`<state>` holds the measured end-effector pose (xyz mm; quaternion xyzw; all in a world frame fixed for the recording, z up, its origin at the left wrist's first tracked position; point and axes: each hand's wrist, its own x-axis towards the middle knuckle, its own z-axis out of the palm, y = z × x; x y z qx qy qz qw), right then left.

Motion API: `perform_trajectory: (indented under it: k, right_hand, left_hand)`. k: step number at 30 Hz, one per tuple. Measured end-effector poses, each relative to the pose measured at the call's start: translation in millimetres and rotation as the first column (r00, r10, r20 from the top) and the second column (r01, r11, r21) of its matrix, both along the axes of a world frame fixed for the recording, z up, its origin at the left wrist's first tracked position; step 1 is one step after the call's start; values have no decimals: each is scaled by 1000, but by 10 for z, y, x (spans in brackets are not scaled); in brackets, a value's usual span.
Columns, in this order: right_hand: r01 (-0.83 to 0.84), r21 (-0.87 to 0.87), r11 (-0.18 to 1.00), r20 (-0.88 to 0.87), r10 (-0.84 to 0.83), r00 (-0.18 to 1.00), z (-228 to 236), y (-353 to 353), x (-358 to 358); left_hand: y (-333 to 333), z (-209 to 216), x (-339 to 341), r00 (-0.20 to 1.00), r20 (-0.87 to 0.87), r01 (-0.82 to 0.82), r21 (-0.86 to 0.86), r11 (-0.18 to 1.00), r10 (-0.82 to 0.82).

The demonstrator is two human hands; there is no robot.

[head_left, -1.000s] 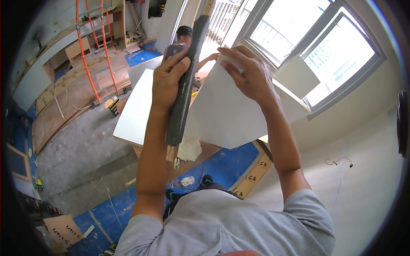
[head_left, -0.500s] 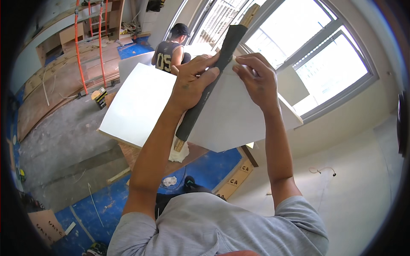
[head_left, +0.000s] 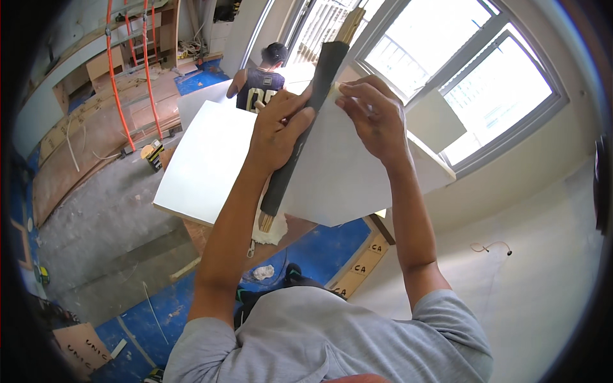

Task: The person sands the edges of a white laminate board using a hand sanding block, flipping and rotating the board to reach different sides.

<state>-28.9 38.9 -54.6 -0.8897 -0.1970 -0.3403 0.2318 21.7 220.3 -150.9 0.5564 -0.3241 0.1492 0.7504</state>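
Note:
A dark grey sheet (head_left: 278,188) is wrapped lengthwise around a slim wooden strip (head_left: 349,27), whose bare ends stick out at top and bottom. My left hand (head_left: 276,133) is closed on this wrapped strip from its left side, thumb lying along the sheet. On the other side, my right hand (head_left: 375,121) has thumb and fingers pinched together close to the sheet's upper right edge. A pale bit shows at those fingertips, too small to name. Both hands are above a large white panel (head_left: 203,163), brighter on its left part and greyer on its right.
Another person (head_left: 258,83) sits beyond the panel, facing the windows (head_left: 498,89). An orange stepladder (head_left: 150,70) stands at the far left. Blue sheeting (head_left: 319,249) covers floor near my feet, with a crumpled white scrap (head_left: 263,272). A striped tin (head_left: 153,156) stands left of the panel.
My hands and the wrapped strip sit slightly further left in the view, which has itself shifted a little. The other person has changed posture. My grip looks the same.

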Motion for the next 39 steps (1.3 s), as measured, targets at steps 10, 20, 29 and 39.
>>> perform_trajectory:
  k: [10,20,29,39]
  right_hand:
    - [3,-48,999,43,-1,999,48,62,-59]
    - [4,-29,1000,41,-2,999,35,48,-93]
    - [3,-25,1000,16,-2,1000,18,75,-133]
    - [127,-207,970,-231,-175,957,247,262,-320]
  left_hand:
    - [-86,586,253,985,139,-127,156,980,106]
    - [165,287,-47,998,-63,12,57,998,-9]
    - [45,507,146,991,43,-131,297,946,124]
    - [457,-522,-37,842,-499,168,-116,979,-204]
